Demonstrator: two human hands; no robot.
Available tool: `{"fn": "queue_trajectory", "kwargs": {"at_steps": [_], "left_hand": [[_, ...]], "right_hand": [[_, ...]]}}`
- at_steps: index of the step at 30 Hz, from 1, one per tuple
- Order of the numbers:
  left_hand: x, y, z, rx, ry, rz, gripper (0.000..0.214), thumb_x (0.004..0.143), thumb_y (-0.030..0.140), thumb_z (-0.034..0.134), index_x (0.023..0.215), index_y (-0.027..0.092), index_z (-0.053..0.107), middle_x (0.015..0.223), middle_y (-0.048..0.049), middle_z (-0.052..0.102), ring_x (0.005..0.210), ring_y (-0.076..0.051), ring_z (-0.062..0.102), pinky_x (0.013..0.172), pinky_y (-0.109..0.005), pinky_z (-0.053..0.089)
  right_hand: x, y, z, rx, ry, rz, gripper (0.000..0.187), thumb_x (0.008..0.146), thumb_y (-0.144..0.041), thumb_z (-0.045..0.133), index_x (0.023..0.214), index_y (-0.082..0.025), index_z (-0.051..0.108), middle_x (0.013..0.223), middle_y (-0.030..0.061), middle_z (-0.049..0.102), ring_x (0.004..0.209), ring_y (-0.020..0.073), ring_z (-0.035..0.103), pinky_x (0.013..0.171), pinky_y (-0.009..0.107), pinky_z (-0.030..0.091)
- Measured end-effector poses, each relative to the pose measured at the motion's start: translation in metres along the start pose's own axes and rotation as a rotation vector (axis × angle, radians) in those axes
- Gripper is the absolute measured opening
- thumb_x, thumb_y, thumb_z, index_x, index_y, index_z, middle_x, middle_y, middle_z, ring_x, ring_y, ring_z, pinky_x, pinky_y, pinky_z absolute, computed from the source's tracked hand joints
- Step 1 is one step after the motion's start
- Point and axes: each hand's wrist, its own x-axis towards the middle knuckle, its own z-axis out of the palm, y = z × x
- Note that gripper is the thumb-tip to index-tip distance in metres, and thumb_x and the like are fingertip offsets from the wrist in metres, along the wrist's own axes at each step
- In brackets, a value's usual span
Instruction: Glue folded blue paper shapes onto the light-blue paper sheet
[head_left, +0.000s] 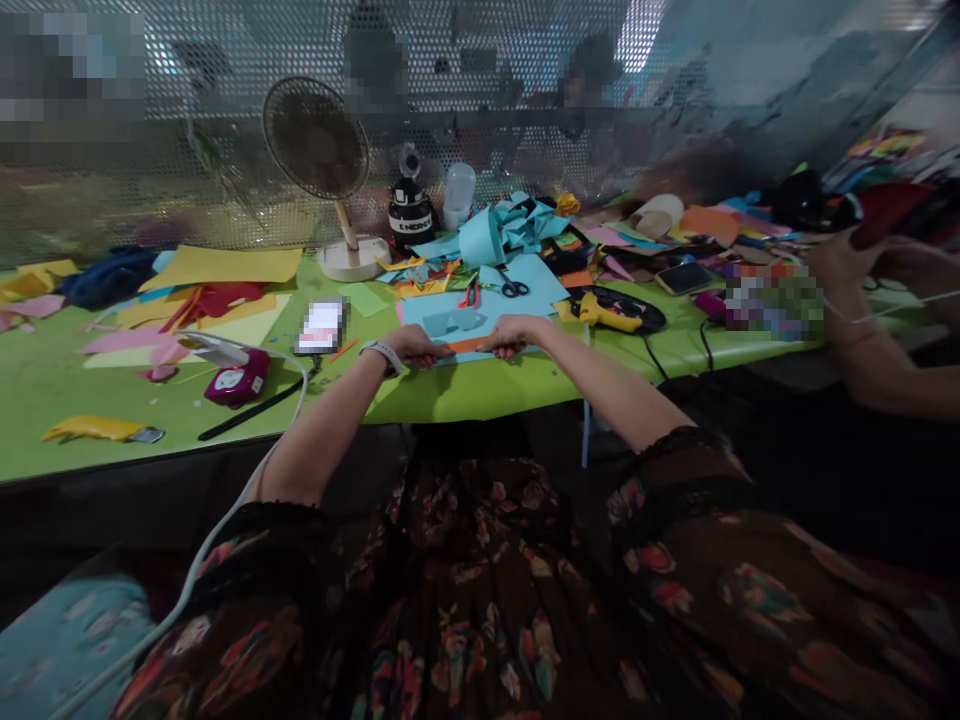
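An orange paper strip [465, 346] stretches between my two hands near the front edge of the table. My left hand [414, 345], with a pale band on its wrist, pinches the strip's left end. The right end is pinched in my right hand [514, 336]. Beneath and behind them lies a light blue paper sheet [538, 280], with small folded blue pieces [454, 320] on it. Black-handled scissors [514, 290] and a red-handled tool [472, 292] rest just beyond my hands.
A yellow glue gun [609, 313] lies right on a black tray. Leftward are a phone [321, 326], a purple power socket [237, 380] with a white cable, and a yellow cutter [103, 430]. A fan [351, 258] and crumpled blue paper [510, 232] stand behind. Another person's hands [851, 275] work at right.
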Motion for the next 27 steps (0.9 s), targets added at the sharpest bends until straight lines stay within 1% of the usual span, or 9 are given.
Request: {"fn": "queue_trajectory", "kwargs": {"at_steps": [3,7,10,13,17,19,23,25,27], "left_hand": [[-0.006,-0.01,-0.009,-0.007,-0.002,-0.053,0.039,0.066,0.039,0.084,0.046,0.015,0.06,0.045,-0.0052,0.054,0.045,-0.012,0.049,0.049,-0.027,0.041],[-0.014,-0.024,-0.019,-0.11,-0.01,-0.098,0.034,0.059,0.025,0.088,0.046,0.015,0.058,0.045,-0.0051,0.054,0.043,-0.011,0.047,0.048,-0.027,0.041],[-0.018,-0.031,-0.027,-0.091,-0.022,-0.127,0.035,0.055,0.024,0.091,0.045,0.014,0.058,0.045,-0.0056,0.055,0.041,-0.011,0.046,0.046,-0.027,0.039],[-0.022,-0.033,-0.036,-0.015,-0.027,-0.127,0.036,0.056,0.03,0.09,0.045,0.015,0.06,0.045,-0.0055,0.057,0.042,-0.011,0.048,0.046,-0.026,0.038],[-0.027,-0.027,-0.042,-0.035,0.02,-0.009,0.039,0.061,0.043,0.086,0.049,0.016,0.06,0.049,-0.0044,0.061,0.045,-0.012,0.053,0.047,-0.025,0.039],[-0.027,-0.021,-0.04,-0.096,0.061,0.079,0.042,0.065,0.049,0.083,0.051,0.017,0.058,0.05,-0.0036,0.062,0.045,-0.011,0.054,0.048,-0.025,0.04],[-0.017,-0.009,-0.031,-0.194,0.125,0.196,0.044,0.074,0.055,0.075,0.057,0.017,0.059,0.049,-0.0019,0.061,0.045,-0.01,0.055,0.047,-0.023,0.038],[-0.009,-0.005,-0.027,-0.226,0.125,0.23,0.045,0.076,0.055,0.073,0.058,0.017,0.058,0.048,-0.0012,0.06,0.044,-0.01,0.055,0.046,-0.023,0.037],[0.0,-0.001,-0.023,-0.254,0.118,0.25,0.045,0.077,0.055,0.072,0.057,0.017,0.055,0.047,0.0001,0.059,0.042,-0.008,0.052,0.045,-0.022,0.037]], "right_hand": [[0.0,0.0,0.0,0.005,0.005,0.003,0.049,0.066,-0.055,0.082,0.065,-0.011,0.062,0.051,0.002,0.061,0.045,0.0083,0.054,0.04,0.019,0.036],[0.0,0.001,0.001,0.013,0.008,-0.011,0.048,0.065,-0.055,0.083,0.064,-0.011,0.062,0.051,0.0022,0.062,0.044,0.0083,0.055,0.041,0.02,0.04],[0.0,0.003,0.004,0.043,0.015,-0.042,0.047,0.067,-0.054,0.082,0.064,-0.012,0.061,0.051,0.0014,0.062,0.045,0.0082,0.056,0.047,0.02,0.046],[-0.002,0.008,0.008,0.06,0.035,-0.086,0.048,0.068,-0.055,0.081,0.061,-0.013,0.058,0.048,0.001,0.059,0.046,0.0091,0.056,0.051,0.021,0.049],[-0.005,0.013,0.01,0.053,0.064,-0.162,0.05,0.07,-0.057,0.078,0.057,-0.015,0.056,0.046,0.0005,0.057,0.046,0.0091,0.053,0.05,0.022,0.046],[-0.006,0.015,0.008,0.046,0.121,-0.216,0.049,0.073,-0.058,0.075,0.059,-0.015,0.057,0.048,-0.0004,0.056,0.047,0.0085,0.05,0.05,0.021,0.042],[-0.001,0.018,0.009,-0.126,0.369,-0.496,0.037,0.079,-0.051,0.071,0.086,-0.014,0.067,0.076,0.0023,0.068,0.066,0.0116,0.059,0.061,0.021,0.042],[0.003,0.019,0.011,-0.258,0.422,-0.596,0.032,0.079,-0.043,0.073,0.094,-0.016,0.069,0.09,0.0047,0.069,0.082,0.0151,0.061,0.07,0.023,0.042],[0.006,0.019,0.013,-0.326,0.427,-0.624,0.027,0.078,-0.038,0.075,0.094,-0.016,0.071,0.093,0.0061,0.067,0.089,0.0177,0.059,0.075,0.025,0.041]]}}
